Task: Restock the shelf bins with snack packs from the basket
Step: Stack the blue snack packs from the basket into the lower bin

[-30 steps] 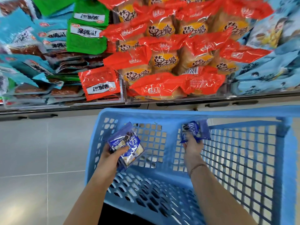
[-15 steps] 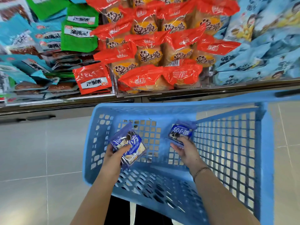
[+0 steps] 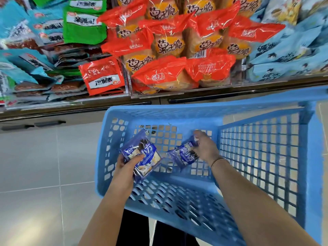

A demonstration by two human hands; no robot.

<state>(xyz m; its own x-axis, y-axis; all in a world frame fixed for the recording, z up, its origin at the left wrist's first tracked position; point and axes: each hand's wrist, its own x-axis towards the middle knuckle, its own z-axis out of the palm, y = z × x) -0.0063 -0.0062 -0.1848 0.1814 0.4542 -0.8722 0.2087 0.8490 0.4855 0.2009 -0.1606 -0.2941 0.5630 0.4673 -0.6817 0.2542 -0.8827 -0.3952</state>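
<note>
A light blue lattice basket (image 3: 195,114) stands on the floor below the shelf. Inside it, my left hand (image 3: 126,163) grips a blue-and-white snack pack (image 3: 142,155) with the thumb across its front. My right hand (image 3: 205,148) holds a second, smaller-looking blue snack pack (image 3: 184,155) near the basket's far wall, fingers curled over its right end. Above the basket, shelf bins (image 3: 177,94) are piled with packs: red-orange ones (image 3: 170,45) in the middle, pale blue ones (image 3: 287,55) to the right.
At the left of the shelf lie green packs (image 3: 83,27), a red flat pack (image 3: 103,77) and teal and brown packs (image 3: 32,68). Grey floor tiles (image 3: 44,174) stretch left of the basket. My dark trousers (image 3: 134,229) show below it.
The view has shifted, so the shelf sits further right. My right hand has lowered and turned its pack within the basket. The left hand keeps its pack in about the same place.
</note>
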